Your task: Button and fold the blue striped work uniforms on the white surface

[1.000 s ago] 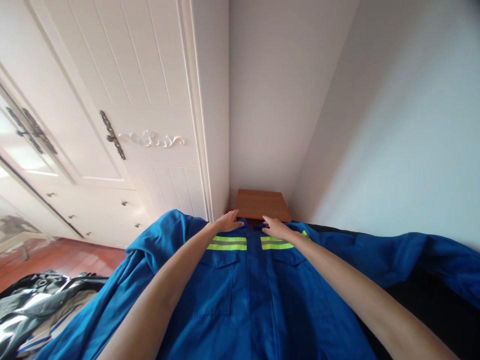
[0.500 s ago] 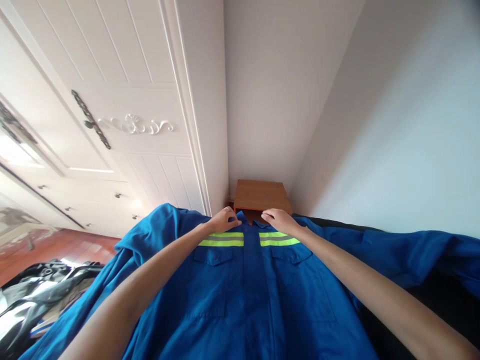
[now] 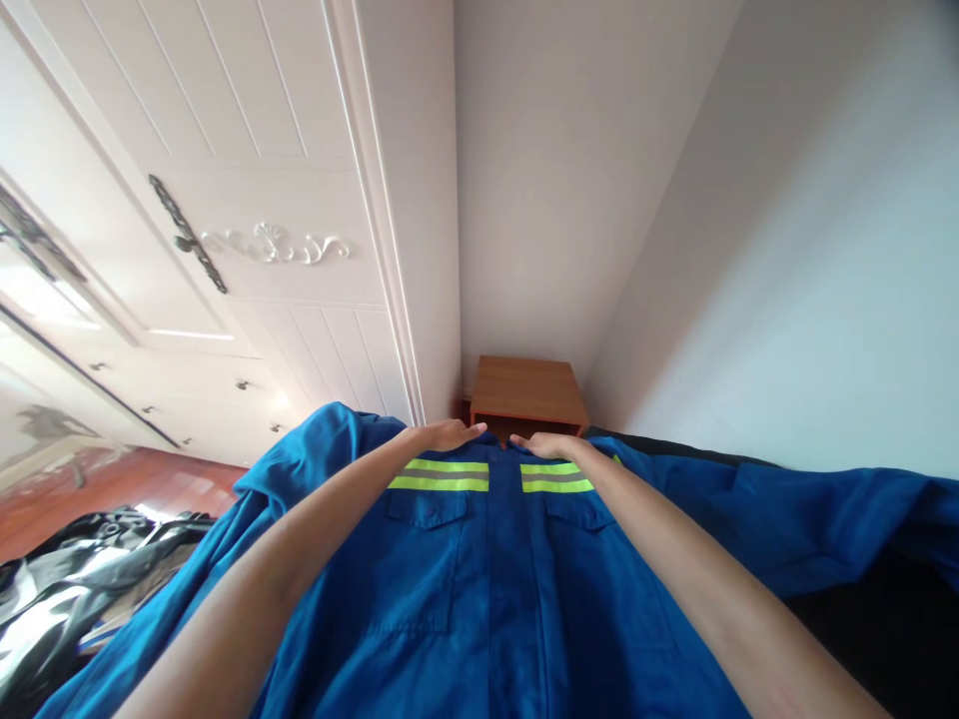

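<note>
A blue work jacket point(image 3: 509, 589) lies spread out front side up, its collar at the far end. Yellow-green and grey reflective bands cross its chest above two flap pockets. My left hand point(image 3: 448, 433) rests at the left side of the collar, thumb stretched inward. On the right side of the collar lies my right hand point(image 3: 548, 445), its thumb pointing toward the left one. Both hands look flattened onto the cloth; their other fingers are largely hidden. A narrow gap separates the two thumbs.
Beyond the collar stands a small brown wooden cabinet point(image 3: 528, 387) in the corner. A white wardrobe point(image 3: 300, 200) is at left, a pale wall point(image 3: 824, 300) at right. Dark and clear plastic-looking items point(image 3: 97, 569) lie low at left. Black fabric point(image 3: 854, 639) shows under the right sleeve.
My curled fingers have straightened and come down onto the collar, with the thumbs now stretched inward. The collar tips that stuck up between my hands are now lower and mostly covered.
</note>
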Available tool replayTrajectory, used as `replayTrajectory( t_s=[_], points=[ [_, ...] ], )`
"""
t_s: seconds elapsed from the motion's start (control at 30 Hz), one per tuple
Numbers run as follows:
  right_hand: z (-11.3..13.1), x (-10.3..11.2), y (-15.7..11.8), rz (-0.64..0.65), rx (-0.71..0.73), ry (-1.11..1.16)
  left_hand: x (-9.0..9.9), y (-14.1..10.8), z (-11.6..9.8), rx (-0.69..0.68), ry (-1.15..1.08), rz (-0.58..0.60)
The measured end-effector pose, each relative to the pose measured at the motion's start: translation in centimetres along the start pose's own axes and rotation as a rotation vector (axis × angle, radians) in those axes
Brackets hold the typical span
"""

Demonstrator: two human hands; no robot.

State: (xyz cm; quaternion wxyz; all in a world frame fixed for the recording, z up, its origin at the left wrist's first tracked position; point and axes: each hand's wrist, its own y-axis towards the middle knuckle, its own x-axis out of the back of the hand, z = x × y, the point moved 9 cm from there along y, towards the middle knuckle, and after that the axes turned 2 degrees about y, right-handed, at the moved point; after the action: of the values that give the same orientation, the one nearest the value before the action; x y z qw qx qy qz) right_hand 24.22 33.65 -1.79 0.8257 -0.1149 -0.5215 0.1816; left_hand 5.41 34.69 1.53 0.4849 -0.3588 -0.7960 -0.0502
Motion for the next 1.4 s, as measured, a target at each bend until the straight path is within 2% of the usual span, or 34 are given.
replayTrajectory(
  t_s=[0.07,0.13,0.2,0.3,0.4,0.47,0.53,0.63,0.87,1.0,1.1,1.17,1.2,1.27,1.33,1.4],
  points=[
    [0.3,-0.1,-0.1,0.050,0.012,0.022,-0.6,-1.2,-0.6,-0.038,0.025,0.079],
    [1.4,0.2,-0.3,0.046,0.057,0.042,-1.1,-2.4,-1.6,-0.142,0.083,0.105],
    [3.3,0.6,-0.9,-0.022,0.141,0.062,-1.4,-3.4,-2.6,-0.252,0.160,0.070],
    [7.0,0.3,-3.0,-0.163,0.336,0.073,-2.1,-4.3,-2.7,-0.285,0.307,0.013],
    [9.9,-2.4,-5.8,-0.177,0.559,-0.042,-3.0,-4.8,-2.5,-0.271,0.424,-0.039],
    [10.3,-4.5,-6.9,-0.144,0.599,-0.163,-3.7,-5.1,-2.6,-0.264,0.454,-0.077],
    [9.8,-5.6,-7.3,-0.145,0.571,-0.237,-4.3,-5.4,-2.6,-0.229,0.475,-0.110],
    [9.6,-6.0,-7.9,-0.195,0.567,-0.263,-5.3,-6.1,-2.6,-0.175,0.498,-0.150],
    [9.5,-7.0,-9.3,-0.242,0.538,-0.274,-6.4,-7.8,-3.2,-0.208,0.474,-0.174],
    [9.6,-7.8,-10.4,-0.199,0.513,-0.270,-6.8,-8.6,-3.5,-0.197,0.461,-0.190],
    [10.0,-7.6,-11.1,-0.114,0.509,-0.263,-7.1,-9.2,-3.6,-0.184,0.453,-0.179],
    [10.7,-6.7,-11.5,-0.075,0.557,-0.255,-7.1,-9.4,-3.8,-0.192,0.450,-0.160],
    [11.0,-5.7,-11.7,-0.102,0.584,-0.245,-6.8,-9.3,-4.0,-0.200,0.446,-0.159],
    [11.0,-2.7,-11.6,-0.268,0.577,-0.217,-5.6,-9.1,-4.4,-0.217,0.432,-0.203],
    [9.1,-0.1,-10.7,-0.436,0.400,-0.200,-3.7,-8.5,-4.6,-0.210,0.410,-0.310],
    [6.2,0.1,-9.5,-0.431,0.180,-0.205,-2.2,-7.7,-4.2,-0.155,0.386,-0.410]
  ],
)
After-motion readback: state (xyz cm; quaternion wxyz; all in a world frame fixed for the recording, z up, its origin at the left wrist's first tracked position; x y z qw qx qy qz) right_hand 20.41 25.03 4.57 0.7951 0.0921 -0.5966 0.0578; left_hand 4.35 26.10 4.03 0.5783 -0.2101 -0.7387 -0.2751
